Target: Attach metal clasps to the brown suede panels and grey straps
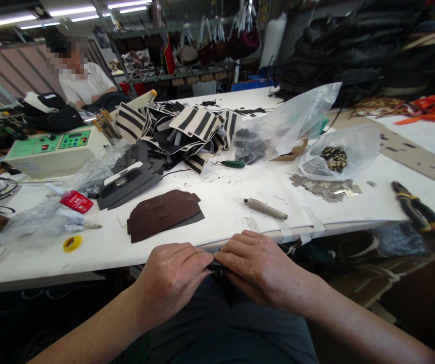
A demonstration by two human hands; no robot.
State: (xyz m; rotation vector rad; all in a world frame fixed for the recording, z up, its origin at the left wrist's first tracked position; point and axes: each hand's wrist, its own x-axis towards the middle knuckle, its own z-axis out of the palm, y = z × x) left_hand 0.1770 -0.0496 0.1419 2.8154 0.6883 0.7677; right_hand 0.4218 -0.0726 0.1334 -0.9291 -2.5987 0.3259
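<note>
Just off the table's front edge, my left hand [175, 278] and my right hand [258, 268] meet, fingers closed and thumbs nearly touching. Between them they grip a small dark piece [216, 264], mostly hidden by the fingers. Beyond my left hand a brown leather panel [160, 212] lies on the white table [228, 207], with a dark grey piece partly under it. A stick-like tool [266, 208] rests beyond my right hand.
Striped pieces [196, 123] pile up at the back. Plastic bags [340, 151], metal plates [325, 188] and pliers [420, 208] are right. A red bottle [76, 201], yellow tape roll [72, 243] and machine [56, 149] are left. A person [88, 83] sits behind.
</note>
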